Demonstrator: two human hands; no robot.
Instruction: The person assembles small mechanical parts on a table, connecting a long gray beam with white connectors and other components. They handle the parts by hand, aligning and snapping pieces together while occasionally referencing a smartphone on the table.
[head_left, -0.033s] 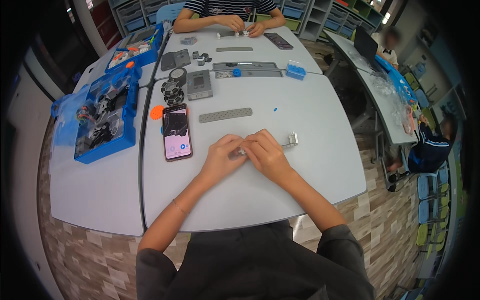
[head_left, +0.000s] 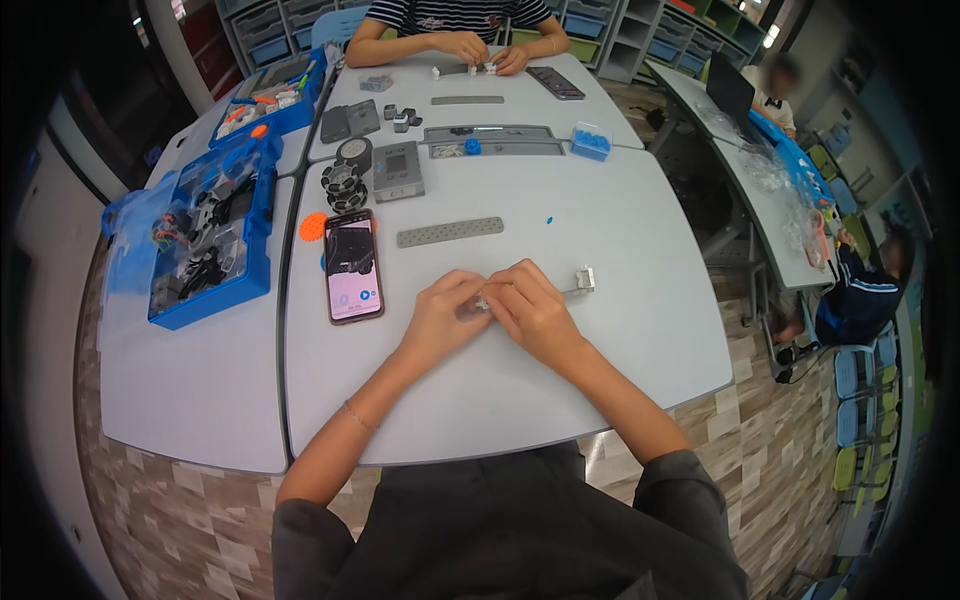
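Observation:
My left hand (head_left: 446,310) and my right hand (head_left: 536,310) meet over the near middle of the white table. Both are closed, fingertips pinched together at one end of a thin grey building beam. A small light-grey connector (head_left: 482,303) shows between the fingertips. Beyond my right hand the beam's other end sticks out, bearing a light-grey corner connector (head_left: 585,279). My hands cover most of the beam's length. A grey perforated plate (head_left: 450,232) lies just past my hands, and a tiny blue peg (head_left: 549,220) rests to its right.
Left of my hands lies a phone (head_left: 354,268) with its screen lit. Wheels (head_left: 345,183), a grey controller box (head_left: 398,172) and a clear box of blue pegs (head_left: 591,143) stand farther back. A blue parts bin (head_left: 215,300) sits at left. Another person's hands (head_left: 487,52) work opposite.

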